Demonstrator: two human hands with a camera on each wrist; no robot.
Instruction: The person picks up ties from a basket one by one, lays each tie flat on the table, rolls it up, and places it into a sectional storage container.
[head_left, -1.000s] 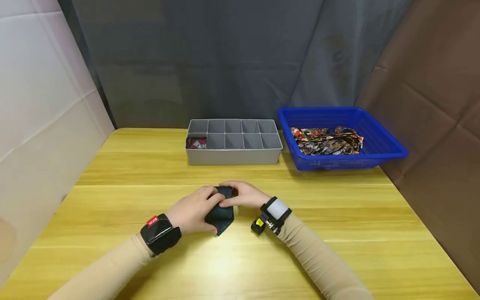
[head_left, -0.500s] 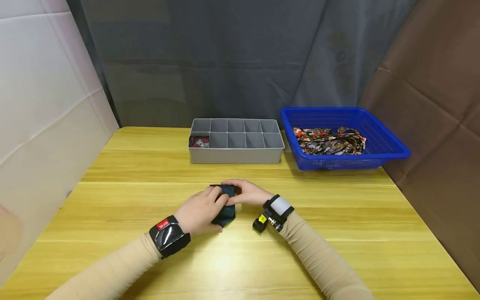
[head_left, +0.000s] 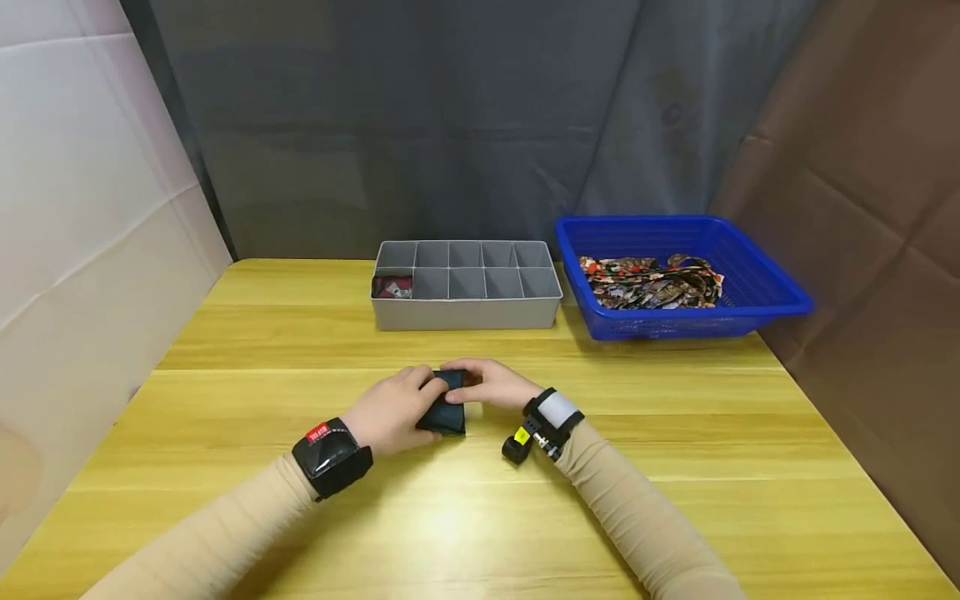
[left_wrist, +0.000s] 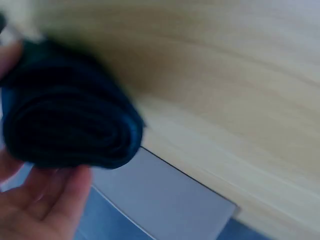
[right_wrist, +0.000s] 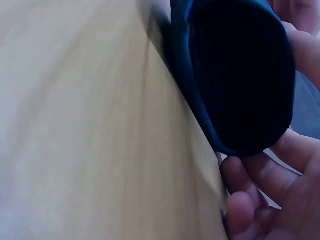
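Observation:
A dark navy cloth (head_left: 444, 410) lies rolled into a tight bundle on the yellow wooden table (head_left: 480, 517), held between both hands. My left hand (head_left: 393, 412) curls round its left side, and the roll's layered end (left_wrist: 70, 130) shows in the left wrist view. My right hand (head_left: 487, 385) grips the far right end, with fingers below the rolled cloth (right_wrist: 240, 75) in the right wrist view. Much of the cloth is hidden by the fingers.
A grey divided organizer (head_left: 467, 310) stands at the back centre, with a dark red-patterned item (head_left: 392, 287) in its front-left compartment. A blue plastic basket (head_left: 757, 287) at the back right holds a heap of patterned cloth (head_left: 651, 282). A white wall lies left, brown panel right.
The loose lower flap of the navy cloth has been rolled up, leaving a shorter, tighter bundle. Both hands stay on it and have shifted slightly.

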